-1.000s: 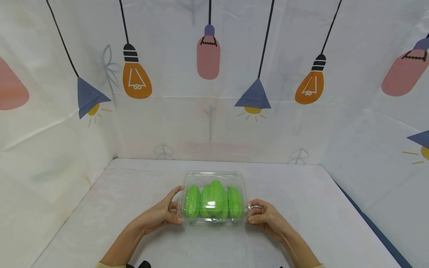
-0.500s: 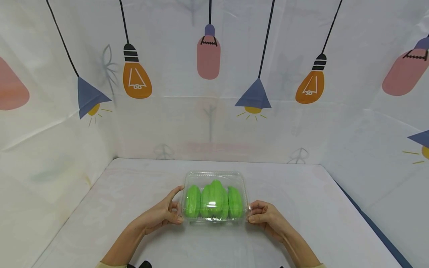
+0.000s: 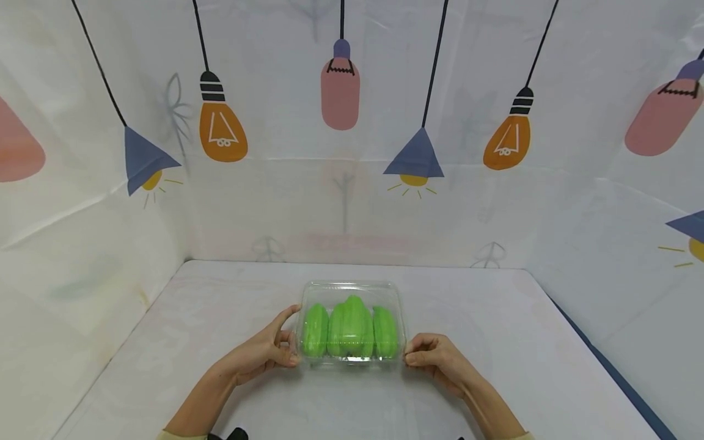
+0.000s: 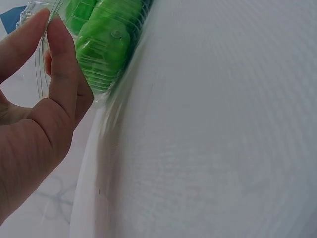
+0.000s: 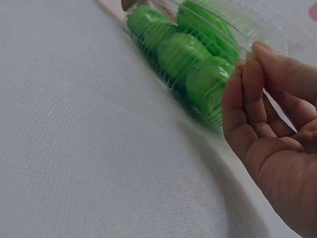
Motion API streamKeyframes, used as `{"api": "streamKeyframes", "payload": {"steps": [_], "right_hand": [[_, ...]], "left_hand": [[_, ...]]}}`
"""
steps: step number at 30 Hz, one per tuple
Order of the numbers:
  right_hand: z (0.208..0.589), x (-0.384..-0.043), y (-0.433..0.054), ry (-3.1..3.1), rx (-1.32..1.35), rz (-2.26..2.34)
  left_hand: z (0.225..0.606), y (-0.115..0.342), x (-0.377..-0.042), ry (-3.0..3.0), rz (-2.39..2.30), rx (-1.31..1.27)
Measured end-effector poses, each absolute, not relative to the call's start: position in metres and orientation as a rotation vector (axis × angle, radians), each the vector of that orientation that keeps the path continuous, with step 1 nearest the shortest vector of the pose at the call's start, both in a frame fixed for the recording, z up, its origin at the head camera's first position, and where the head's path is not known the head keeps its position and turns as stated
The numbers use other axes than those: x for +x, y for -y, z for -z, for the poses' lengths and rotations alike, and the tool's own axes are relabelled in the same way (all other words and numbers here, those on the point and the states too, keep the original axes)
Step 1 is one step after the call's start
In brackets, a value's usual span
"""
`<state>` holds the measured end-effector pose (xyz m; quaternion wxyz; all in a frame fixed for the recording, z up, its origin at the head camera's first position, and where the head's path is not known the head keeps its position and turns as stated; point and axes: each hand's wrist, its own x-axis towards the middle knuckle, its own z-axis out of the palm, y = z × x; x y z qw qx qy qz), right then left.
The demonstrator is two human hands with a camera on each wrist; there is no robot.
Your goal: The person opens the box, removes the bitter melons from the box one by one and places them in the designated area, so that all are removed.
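A clear plastic clamshell box sits on the white table in the head view, with its lid over several bright green, ridged, fruit-like pieces. At the box's left side my left hand pinches the rim between thumb and finger, as the left wrist view shows up close. My right hand is at the near right corner, fingers curled and thumb tip against the fingertips at the rim. In the right wrist view those fingertips meet at the edge of the clear plastic.
The white table runs back to a wall sheet printed with hanging lamps and bulbs. A dark blue strip lines the table's right edge. A small black object shows at the bottom, beside the left sleeve.
The right hand's fingers have shifted slightly and drawn in closer to the thumb at the box's right corner. The left hand and the box stay nearly where they were.
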<state>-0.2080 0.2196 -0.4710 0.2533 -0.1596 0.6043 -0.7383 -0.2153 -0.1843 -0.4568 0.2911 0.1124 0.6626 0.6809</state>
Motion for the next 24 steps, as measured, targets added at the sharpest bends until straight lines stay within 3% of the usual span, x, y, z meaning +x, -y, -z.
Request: {"api": "streamKeyframes", "payload": {"steps": [24], "right_hand": [[0.4678,-0.2059,-0.2186,-1.617,-0.411,1.962]], "left_hand": [[0.4564,0.1873,-0.2148,-1.731,-1.827,0.342]]}}
